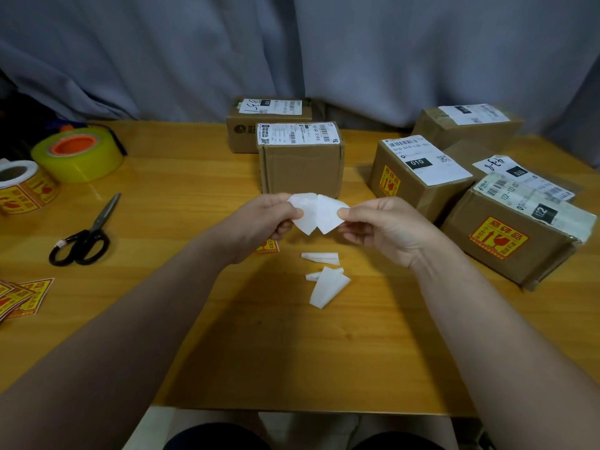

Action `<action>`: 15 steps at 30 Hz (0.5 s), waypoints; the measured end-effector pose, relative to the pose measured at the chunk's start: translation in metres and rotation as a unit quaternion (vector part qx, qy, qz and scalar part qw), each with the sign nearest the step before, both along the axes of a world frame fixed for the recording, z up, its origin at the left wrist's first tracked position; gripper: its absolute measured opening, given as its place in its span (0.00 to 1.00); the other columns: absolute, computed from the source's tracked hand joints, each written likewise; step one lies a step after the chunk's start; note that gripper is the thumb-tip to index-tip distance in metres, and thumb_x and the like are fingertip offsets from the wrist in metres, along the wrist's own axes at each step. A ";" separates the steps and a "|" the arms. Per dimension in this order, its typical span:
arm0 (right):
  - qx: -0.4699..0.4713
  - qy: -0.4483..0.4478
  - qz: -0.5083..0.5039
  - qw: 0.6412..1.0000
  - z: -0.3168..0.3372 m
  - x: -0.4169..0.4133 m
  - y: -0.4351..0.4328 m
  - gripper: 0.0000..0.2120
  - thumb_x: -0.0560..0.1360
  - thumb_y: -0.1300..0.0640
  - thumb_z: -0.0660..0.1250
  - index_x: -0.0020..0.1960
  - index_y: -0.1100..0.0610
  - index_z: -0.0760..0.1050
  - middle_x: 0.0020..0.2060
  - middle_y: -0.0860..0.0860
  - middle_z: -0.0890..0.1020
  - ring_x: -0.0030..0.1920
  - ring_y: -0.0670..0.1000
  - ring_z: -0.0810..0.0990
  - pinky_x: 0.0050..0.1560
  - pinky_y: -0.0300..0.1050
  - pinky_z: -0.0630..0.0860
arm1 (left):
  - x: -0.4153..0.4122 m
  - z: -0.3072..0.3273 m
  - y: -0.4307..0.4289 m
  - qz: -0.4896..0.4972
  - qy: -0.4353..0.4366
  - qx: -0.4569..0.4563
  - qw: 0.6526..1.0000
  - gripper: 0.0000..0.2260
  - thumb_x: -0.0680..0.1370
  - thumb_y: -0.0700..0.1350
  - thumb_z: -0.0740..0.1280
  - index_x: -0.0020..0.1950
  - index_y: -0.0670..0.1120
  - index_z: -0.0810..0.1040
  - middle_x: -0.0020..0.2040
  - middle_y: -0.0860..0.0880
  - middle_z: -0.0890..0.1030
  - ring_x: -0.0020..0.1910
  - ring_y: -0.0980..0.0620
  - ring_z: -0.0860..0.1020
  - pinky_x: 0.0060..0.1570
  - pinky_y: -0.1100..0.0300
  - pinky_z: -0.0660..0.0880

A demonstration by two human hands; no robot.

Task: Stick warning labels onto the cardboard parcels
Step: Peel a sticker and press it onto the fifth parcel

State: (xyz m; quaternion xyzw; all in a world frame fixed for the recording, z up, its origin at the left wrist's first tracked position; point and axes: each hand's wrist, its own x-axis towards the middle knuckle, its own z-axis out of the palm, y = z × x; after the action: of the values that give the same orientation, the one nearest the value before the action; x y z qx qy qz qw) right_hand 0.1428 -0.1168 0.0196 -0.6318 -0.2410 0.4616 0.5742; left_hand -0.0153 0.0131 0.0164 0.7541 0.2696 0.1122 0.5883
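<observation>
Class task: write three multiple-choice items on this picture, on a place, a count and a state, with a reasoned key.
1. Where do the scissors lie? A) on the table, left of the left hand; B) on a parcel; C) in a drawer.
2. How many parcels show a yellow warning label? A) none; B) two; C) five.
3. What are the hands doing? A) resting flat; B) both pinching a white paper piece; C) cutting tape.
Key: 1A, they lie on the wood. 2B, the 010 parcel and the 122 parcel each bear one. 3B, the right hand and left hand each pinch an edge.
</observation>
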 end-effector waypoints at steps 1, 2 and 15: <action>0.010 0.015 -0.023 1.000 0.002 0.003 -0.003 0.01 0.72 0.65 0.69 0.43 0.63 0.79 0.36 0.56 0.83 0.36 0.49 0.82 0.43 0.42 0.79 | -0.001 -0.002 0.004 0.028 -0.014 -0.018 0.999 0.11 0.79 0.38 0.57 0.37 0.45 0.69 0.29 0.51 0.65 0.28 0.56 0.63 0.28 0.65 0.61; 0.022 0.034 -0.054 0.998 0.004 0.009 -0.006 0.01 0.73 0.65 0.68 0.43 0.63 0.78 0.36 0.57 0.82 0.35 0.49 0.81 0.44 0.43 0.78 | -0.005 -0.005 0.011 0.065 -0.031 -0.039 0.997 0.10 0.78 0.38 0.57 0.38 0.45 0.68 0.29 0.51 0.65 0.28 0.55 0.62 0.29 0.64 0.60; 0.122 0.133 -0.024 0.983 0.001 0.015 -0.017 0.07 0.71 0.66 0.65 0.49 0.63 0.77 0.44 0.57 0.83 0.44 0.51 0.82 0.48 0.49 0.82 | 0.007 -0.008 -0.004 0.095 0.058 0.307 0.945 0.03 0.76 0.43 0.66 0.47 0.46 0.74 0.37 0.52 0.72 0.34 0.54 0.70 0.30 0.64 0.65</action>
State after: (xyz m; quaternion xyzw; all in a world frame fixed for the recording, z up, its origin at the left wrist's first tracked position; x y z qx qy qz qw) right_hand 0.1576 -0.1337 0.0208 -0.4957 -0.2017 0.4943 0.6850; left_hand -0.0078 0.0095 0.0080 0.8741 0.3263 0.2012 0.2984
